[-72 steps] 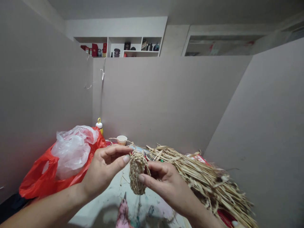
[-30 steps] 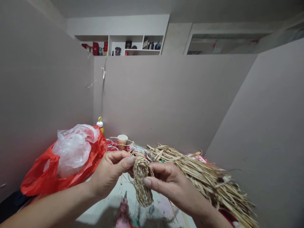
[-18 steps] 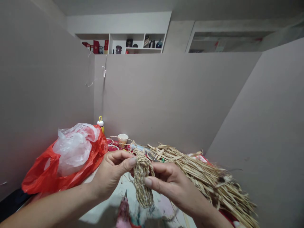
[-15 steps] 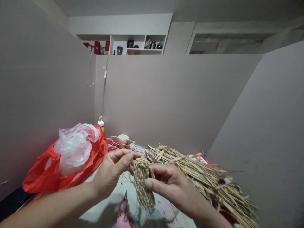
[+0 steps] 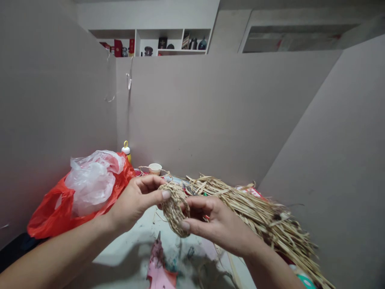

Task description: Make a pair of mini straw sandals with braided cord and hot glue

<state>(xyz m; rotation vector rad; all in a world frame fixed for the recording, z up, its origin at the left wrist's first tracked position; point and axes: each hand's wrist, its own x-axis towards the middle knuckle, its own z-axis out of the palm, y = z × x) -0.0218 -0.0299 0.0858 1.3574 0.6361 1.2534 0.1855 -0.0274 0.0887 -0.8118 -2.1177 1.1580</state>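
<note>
Above the table, between both hands, is a small woven straw piece (image 5: 173,210), made of braided cord in rows and tilted towards me. My left hand (image 5: 143,198) pinches its upper left edge between thumb and fingers. On the other side, my right hand (image 5: 207,218) grips the lower right edge, thumb in front and fingers behind. Parts of both hands' fingers are hidden behind the weave. Below it on the table stands a pink glue gun (image 5: 159,265) with its metal nozzle pointing up.
A large bundle of dry straw (image 5: 255,216) lies on the right. On the left sits a red plastic bag (image 5: 54,210) with a clear bag (image 5: 92,184) on top. A paper cup (image 5: 155,169) and a yellow-and-white bottle (image 5: 126,151) stand at the back by the grey partition (image 5: 192,112).
The woven piece has been tilted, so it looks shorter and its lower end sits higher. Both hands still grip it. The camera view has shifted slightly.
</note>
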